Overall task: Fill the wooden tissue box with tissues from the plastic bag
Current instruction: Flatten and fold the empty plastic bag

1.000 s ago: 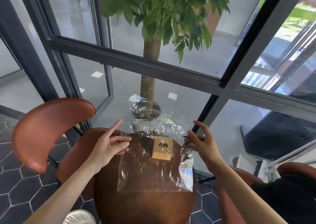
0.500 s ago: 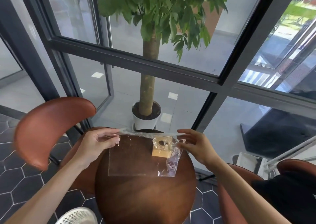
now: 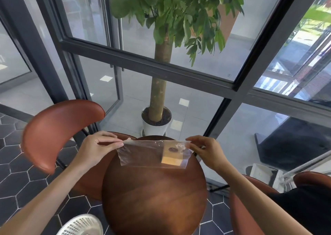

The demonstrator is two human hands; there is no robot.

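A clear plastic bag (image 3: 141, 154) is stretched flat over the far part of the round wooden table (image 3: 154, 195). My left hand (image 3: 97, 148) pinches the bag's upper left corner. My right hand (image 3: 206, 149) pinches its upper right corner. The small wooden tissue box (image 3: 172, 154), with a round hole in its top, shows through the bag's right half; I cannot tell whether it lies inside the bag or behind it. No tissues are visible.
A brown curved-back chair (image 3: 59, 129) stands left of the table, another brown seat (image 3: 250, 208) at the right. A potted tree in a white pot (image 3: 156, 127) is behind the glass wall. A white perforated basket (image 3: 82, 225) sits on the floor at lower left.
The bag was loose and raised a second ago. Both hands took its top corners, lowered it and pulled it taut into a narrower, flatter band over the box.
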